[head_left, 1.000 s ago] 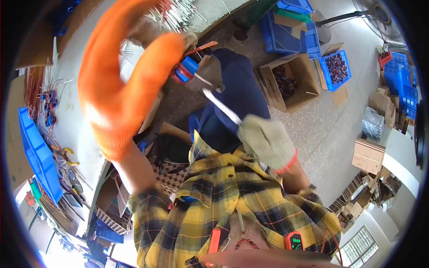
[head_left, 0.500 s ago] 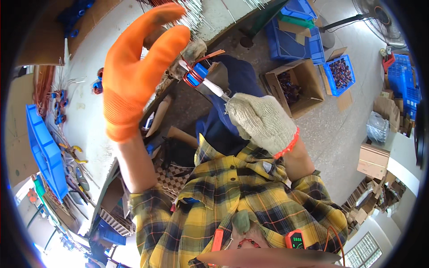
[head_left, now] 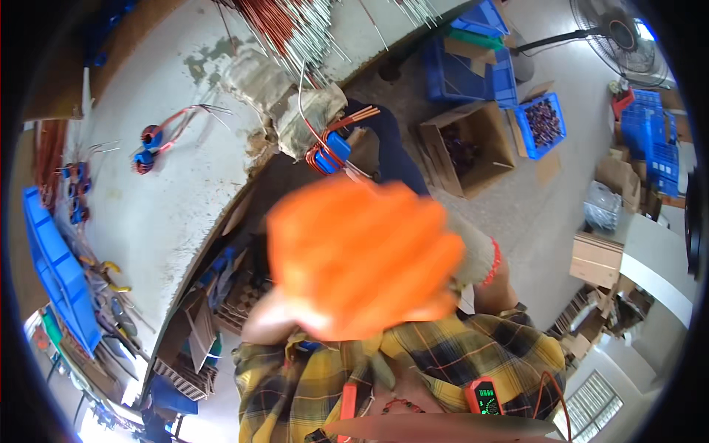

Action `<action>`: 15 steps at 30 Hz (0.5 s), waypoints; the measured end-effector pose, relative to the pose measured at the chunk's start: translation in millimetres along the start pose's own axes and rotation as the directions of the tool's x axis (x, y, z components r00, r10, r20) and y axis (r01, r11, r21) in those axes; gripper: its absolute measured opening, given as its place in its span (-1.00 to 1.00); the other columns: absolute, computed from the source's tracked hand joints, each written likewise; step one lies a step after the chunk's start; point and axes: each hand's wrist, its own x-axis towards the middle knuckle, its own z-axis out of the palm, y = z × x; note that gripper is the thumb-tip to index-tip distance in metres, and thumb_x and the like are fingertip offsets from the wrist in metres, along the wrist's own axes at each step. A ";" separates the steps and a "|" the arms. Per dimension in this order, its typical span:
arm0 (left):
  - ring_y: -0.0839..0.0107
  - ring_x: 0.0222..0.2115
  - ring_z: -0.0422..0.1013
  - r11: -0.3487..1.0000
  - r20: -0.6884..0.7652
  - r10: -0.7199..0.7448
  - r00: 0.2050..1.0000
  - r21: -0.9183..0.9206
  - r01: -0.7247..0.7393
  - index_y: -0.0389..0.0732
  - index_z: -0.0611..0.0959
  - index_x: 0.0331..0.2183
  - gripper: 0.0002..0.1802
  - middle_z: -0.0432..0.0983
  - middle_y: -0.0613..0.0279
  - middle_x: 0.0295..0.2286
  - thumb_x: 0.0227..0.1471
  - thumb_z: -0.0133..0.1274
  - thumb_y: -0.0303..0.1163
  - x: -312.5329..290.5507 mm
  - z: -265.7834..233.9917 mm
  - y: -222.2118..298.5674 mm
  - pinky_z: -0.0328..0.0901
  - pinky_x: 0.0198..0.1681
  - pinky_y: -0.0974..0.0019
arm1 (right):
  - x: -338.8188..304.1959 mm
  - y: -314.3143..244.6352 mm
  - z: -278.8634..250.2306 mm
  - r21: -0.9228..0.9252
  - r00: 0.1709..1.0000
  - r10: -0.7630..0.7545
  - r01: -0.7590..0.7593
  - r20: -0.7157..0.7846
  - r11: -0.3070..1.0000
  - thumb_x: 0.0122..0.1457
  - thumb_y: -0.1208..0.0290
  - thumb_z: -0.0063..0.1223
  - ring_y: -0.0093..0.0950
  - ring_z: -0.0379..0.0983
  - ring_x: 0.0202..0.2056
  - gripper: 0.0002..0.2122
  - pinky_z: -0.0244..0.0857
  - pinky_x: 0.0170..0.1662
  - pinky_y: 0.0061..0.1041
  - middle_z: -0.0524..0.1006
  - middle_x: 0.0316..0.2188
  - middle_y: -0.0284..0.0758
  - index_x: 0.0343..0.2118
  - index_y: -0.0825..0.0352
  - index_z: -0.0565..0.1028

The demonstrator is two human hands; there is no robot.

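Orange-gloved left hand has swung nearer from the coil's left, blurring across the pale-gloved right hand; I cannot tell whether either pinches anything. Just beyond them, the blue coil rests by a ragged block at the bench edge, suggesting two-handed work there. Farther left, two coils, covered earlier, show.

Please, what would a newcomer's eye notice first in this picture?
The orange-gloved left hand, blurred in the picture's middle, would probably catch the eye first. Just above it is a blue coil wound with reddish wire. At the top, a bundle of red wires with silvery ends lies on the pale worktable.
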 end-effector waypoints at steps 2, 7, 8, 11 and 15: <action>0.13 -0.14 0.61 0.990 -0.052 -0.133 0.990 0.049 0.135 -0.34 0.75 -0.09 -0.51 0.69 0.01 -0.11 0.10 0.37 -0.13 8.6 -23.1 -30.1 0.46 0.03 0.16 | -19.8 -1.8 -2.5 0.026 0.998 -0.010 0.012 -0.066 1.000 0.54 0.11 0.12 -0.64 0.46 -0.44 -0.68 0.30 -0.45 -0.61 0.54 -0.41 -0.41 -0.21 0.32 0.59; 0.06 0.16 0.54 0.984 0.032 -0.176 0.984 -0.015 0.177 -0.31 0.79 0.02 -0.60 0.69 0.00 0.09 0.22 0.34 -0.30 37.1 -52.8 -108.5 0.34 0.30 0.10 | -42.1 -25.7 -6.5 -0.186 0.999 -0.007 -0.002 -0.046 0.982 0.57 0.22 0.00 -0.66 0.38 -0.56 -0.65 0.27 -0.51 -0.58 0.47 -0.54 -0.45 -0.34 0.36 0.53; 0.05 0.22 0.51 0.982 0.096 -0.162 0.982 -0.079 0.169 -0.30 0.80 0.02 -0.64 0.69 0.01 0.11 0.24 0.32 -0.35 42.3 -51.0 -111.8 0.31 0.35 0.08 | -43.8 -30.2 -1.2 -0.291 0.992 0.093 -0.112 -0.080 0.950 0.57 0.24 -0.01 -0.66 0.36 -0.57 -0.66 0.25 -0.52 -0.57 0.47 -0.55 -0.45 -0.34 0.37 0.53; 0.05 0.26 0.48 0.949 0.171 -0.260 0.950 -0.136 0.284 -0.29 0.82 -0.01 -0.69 0.70 0.01 0.10 0.26 0.27 -0.38 56.4 -51.0 -101.0 0.28 0.38 0.05 | -34.5 -33.5 22.0 -0.026 0.960 0.174 -0.184 -0.221 0.983 0.54 0.29 0.01 -0.68 0.31 -0.60 -0.69 0.22 -0.51 -0.55 0.44 -0.63 -0.46 -0.33 0.40 0.56; 0.06 0.28 0.46 0.891 0.157 -0.428 0.890 -0.090 0.445 -0.27 0.82 -0.03 -0.71 0.68 0.00 0.12 0.29 0.23 -0.36 65.3 -46.5 -79.0 0.27 0.38 0.07 | -2.7 -33.1 32.0 -0.304 0.942 0.007 -0.116 -0.337 0.946 0.52 0.23 0.09 -0.67 0.34 -0.60 -0.70 0.20 -0.54 -0.58 0.44 -0.64 -0.47 -0.29 0.37 0.58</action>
